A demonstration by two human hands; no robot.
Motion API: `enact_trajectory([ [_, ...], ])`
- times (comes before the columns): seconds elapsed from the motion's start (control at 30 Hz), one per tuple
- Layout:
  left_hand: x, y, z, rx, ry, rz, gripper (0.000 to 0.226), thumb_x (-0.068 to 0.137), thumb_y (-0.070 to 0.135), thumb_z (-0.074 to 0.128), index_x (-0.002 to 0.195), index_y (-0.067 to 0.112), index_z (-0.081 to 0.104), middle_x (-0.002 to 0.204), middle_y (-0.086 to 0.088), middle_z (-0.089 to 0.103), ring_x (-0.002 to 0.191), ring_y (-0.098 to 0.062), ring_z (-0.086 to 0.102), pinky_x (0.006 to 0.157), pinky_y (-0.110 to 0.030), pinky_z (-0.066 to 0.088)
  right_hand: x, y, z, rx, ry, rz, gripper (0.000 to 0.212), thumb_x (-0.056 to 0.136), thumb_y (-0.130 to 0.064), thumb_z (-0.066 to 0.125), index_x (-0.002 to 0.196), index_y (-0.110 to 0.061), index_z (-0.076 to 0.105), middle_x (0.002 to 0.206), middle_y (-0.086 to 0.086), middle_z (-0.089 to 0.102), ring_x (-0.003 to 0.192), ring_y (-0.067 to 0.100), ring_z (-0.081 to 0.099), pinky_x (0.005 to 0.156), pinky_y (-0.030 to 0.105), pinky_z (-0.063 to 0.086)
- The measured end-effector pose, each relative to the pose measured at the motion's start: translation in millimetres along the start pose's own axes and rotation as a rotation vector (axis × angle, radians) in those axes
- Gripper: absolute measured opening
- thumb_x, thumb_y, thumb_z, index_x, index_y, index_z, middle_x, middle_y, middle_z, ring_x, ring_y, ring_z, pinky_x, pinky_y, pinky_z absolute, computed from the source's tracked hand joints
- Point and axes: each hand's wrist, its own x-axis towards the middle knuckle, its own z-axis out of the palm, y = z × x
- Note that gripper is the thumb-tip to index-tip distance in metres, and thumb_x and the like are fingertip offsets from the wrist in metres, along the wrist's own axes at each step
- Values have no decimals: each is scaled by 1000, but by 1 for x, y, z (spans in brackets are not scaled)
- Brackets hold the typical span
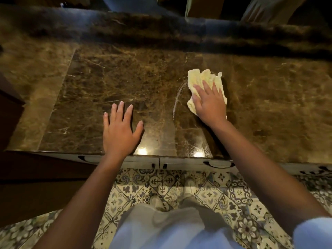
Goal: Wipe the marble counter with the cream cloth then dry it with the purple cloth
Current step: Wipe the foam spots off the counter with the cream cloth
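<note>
The brown marble worktop (pixel 125 83) fills most of the view, its far edge dark and blurred, with shapes beyond it too dim to identify. Below its near edge lies a patterned tile floor (pixel 161 186), partly covered by the person's pale clothing. The left hand (pixel 119 131) rests flat on the worktop, fingers spread, holding nothing. The right hand (pixel 209 103) presses straight fingers onto the crumpled cream cloth (pixel 201 78), hiding the cloth's near part. A wet streak curves just left of the cloth.
</note>
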Motion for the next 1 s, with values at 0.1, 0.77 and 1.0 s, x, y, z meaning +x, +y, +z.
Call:
enact_trajectory([
  [0.1, -1, 1, 0, -12, 9, -4, 67, 103, 53, 45, 159, 17, 38, 170, -14, 27, 160, -31, 16, 128, -56, 13, -61, -4, 8, -14, -15, -68, 48, 108, -43, 34, 154, -32, 42, 168, 6, 31, 157, 36, 16, 126, 53, 14],
  [0.77, 0, 2, 3, -11, 50, -28, 70, 98, 60, 36, 156, 21, 41, 169, -10, 32, 159, -29, 20, 129, -52, 14, 83, -10, -4, -56, -42, 138, 57, 102, -48, 32, 156, -30, 37, 170, 7, 24, 157, 37, 11, 126, 58, 5],
  [1.0, 0, 0, 3, -37, 48, -31, 70, 98, 60, 37, 156, 21, 42, 168, -10, 34, 158, -29, 22, 128, -51, 13, -59, -55, 21, 32, -146, -445, 46, 104, -32, 42, 149, -26, 51, 166, 7, 35, 157, 34, 18, 126, 53, 11],
])
